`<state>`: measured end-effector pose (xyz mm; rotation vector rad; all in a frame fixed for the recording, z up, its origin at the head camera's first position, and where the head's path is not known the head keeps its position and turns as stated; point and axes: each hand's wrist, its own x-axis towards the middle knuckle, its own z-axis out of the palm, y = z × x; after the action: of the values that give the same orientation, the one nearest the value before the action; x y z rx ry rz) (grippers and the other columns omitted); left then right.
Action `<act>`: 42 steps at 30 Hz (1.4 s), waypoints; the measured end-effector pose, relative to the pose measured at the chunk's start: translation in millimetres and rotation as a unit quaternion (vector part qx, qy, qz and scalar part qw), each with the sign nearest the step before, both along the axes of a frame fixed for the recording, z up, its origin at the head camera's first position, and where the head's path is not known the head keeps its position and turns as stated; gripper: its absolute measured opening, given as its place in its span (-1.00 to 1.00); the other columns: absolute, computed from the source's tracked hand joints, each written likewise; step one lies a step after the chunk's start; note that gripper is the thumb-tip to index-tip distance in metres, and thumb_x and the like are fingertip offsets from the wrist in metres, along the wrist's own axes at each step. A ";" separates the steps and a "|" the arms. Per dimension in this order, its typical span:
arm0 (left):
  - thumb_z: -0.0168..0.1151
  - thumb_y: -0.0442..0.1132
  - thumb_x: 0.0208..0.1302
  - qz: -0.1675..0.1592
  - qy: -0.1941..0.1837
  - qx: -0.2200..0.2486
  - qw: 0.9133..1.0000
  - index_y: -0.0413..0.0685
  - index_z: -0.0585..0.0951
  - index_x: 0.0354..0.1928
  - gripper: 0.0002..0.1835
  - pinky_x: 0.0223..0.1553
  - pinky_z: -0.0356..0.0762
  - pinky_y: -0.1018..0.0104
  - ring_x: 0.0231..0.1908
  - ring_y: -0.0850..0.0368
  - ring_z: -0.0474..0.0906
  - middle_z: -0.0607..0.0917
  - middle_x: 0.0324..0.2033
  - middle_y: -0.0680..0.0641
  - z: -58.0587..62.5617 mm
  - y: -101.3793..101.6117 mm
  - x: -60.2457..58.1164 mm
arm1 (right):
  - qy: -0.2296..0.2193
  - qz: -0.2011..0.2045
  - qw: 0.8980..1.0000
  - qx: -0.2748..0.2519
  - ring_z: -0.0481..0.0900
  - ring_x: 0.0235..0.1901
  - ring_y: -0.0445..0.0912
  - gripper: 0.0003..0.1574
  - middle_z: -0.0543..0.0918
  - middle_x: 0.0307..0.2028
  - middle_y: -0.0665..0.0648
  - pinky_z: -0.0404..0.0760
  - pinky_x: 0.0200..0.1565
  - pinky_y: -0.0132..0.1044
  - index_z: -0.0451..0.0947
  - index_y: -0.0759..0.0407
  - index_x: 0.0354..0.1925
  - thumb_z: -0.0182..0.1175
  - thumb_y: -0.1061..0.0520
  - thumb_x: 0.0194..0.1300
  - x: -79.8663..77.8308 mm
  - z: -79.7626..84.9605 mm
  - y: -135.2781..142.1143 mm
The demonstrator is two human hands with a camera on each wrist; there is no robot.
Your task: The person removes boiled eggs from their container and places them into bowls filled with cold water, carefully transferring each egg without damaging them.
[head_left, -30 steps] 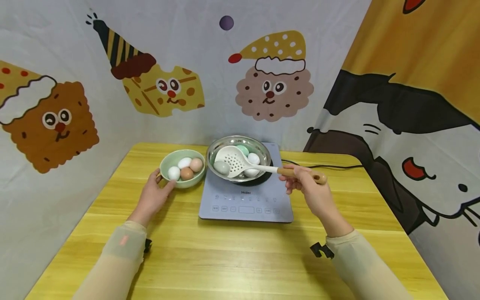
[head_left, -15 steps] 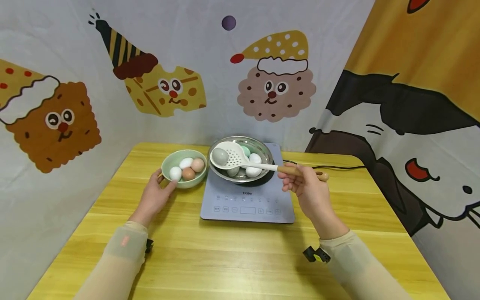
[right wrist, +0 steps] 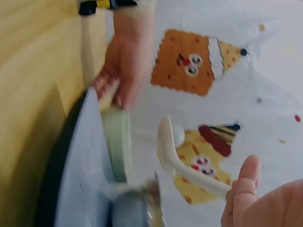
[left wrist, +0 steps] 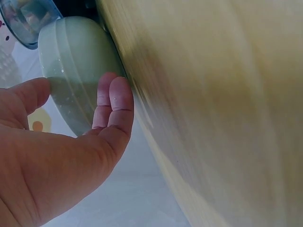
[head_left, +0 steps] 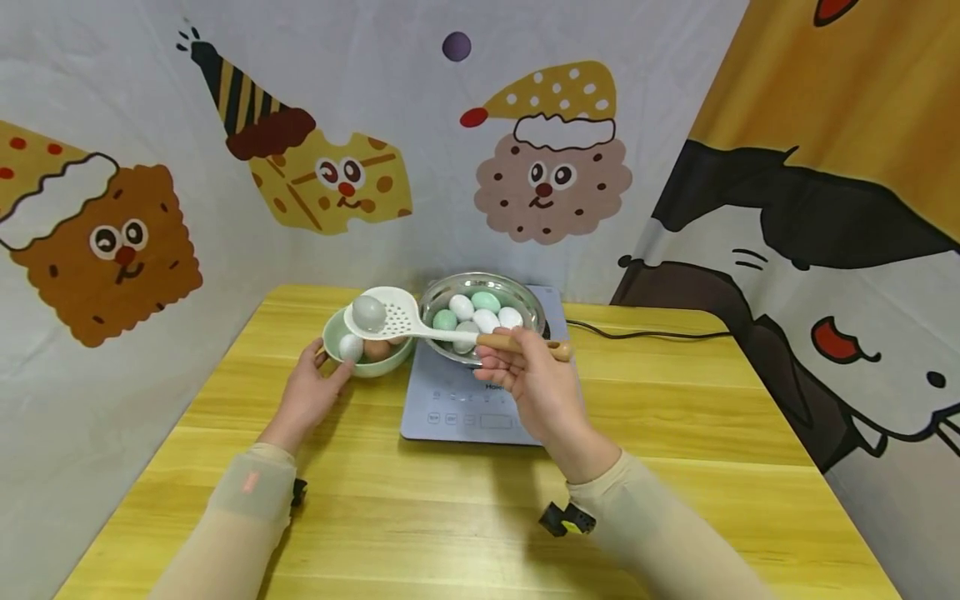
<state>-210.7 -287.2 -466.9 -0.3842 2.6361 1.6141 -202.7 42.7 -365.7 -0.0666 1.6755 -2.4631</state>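
My right hand (head_left: 536, 387) grips the wooden handle of a white slotted spoon (head_left: 401, 315). One greyish egg (head_left: 369, 313) lies in the spoon's head, which hangs over a pale green bowl (head_left: 390, 367). Around the near left side of that bowl, my left hand (head_left: 307, 392) holds on with thumb and fingers, also seen in the left wrist view. A white egg (head_left: 351, 347) and a brown egg (head_left: 377, 350) show inside the bowl; the spoon covers part of its contents. White, green and grey eggs (head_left: 486, 321) sit in a steel pan (head_left: 528, 298).
The pan stands on a grey-blue induction cooker (head_left: 450, 429) to the right of the bowl. Its black cable (head_left: 645, 335) runs along the back right of the wooden table (head_left: 420, 525). A printed curtain (head_left: 420, 100) hangs behind.
The right hand has moved left, carrying the spoon with the greyish egg up out of the pan and across to above the bowl. The left hand keeps its place at the bowl.
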 end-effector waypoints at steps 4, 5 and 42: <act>0.12 -0.04 0.65 -0.001 0.000 0.002 1.000 -0.21 -0.27 0.73 -0.02 0.44 0.52 0.00 0.65 -0.34 0.12 0.08 0.67 -0.44 -1.0 -1.3 -0.2 | 0.005 0.000 1.000 0.004 0.78 -0.23 -0.06 -0.46 0.81 -0.18 0.28 0.85 -0.12 -0.20 0.57 0.52 0.19 -0.01 0.05 0.68 5.2 -12.5 -25.7; 0.13 -0.03 0.65 -0.001 0.000 0.002 1.000 -0.21 -0.28 0.73 -0.02 0.51 0.43 -0.10 0.66 -0.35 0.08 0.08 0.67 -0.43 -1.1 -1.7 -0.3 | 0.009 0.001 1.000 0.009 0.78 -0.24 -0.08 -0.46 0.81 -0.20 0.26 0.85 -0.13 -0.20 0.59 0.52 0.17 0.00 0.04 0.68 5.7 -16.0 -31.0; 0.17 0.07 0.59 -0.002 0.078 -0.267 0.961 -0.32 0.21 0.62 -0.18 0.41 0.11 -0.58 0.46 -0.64 0.24 0.24 0.59 -0.50 2.7 -0.1 3.8 | 0.589 -0.130 0.708 0.367 0.84 -0.34 0.10 -0.46 0.84 -0.09 0.41 0.76 -0.29 -0.45 0.68 0.53 0.16 0.07 0.06 0.66 9.2 -9.4 78.6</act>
<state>-207.0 -287.3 -464.2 -0.2645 3.1657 0.9363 -193.5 121.3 -375.1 -1.6772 3.1529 -1.5761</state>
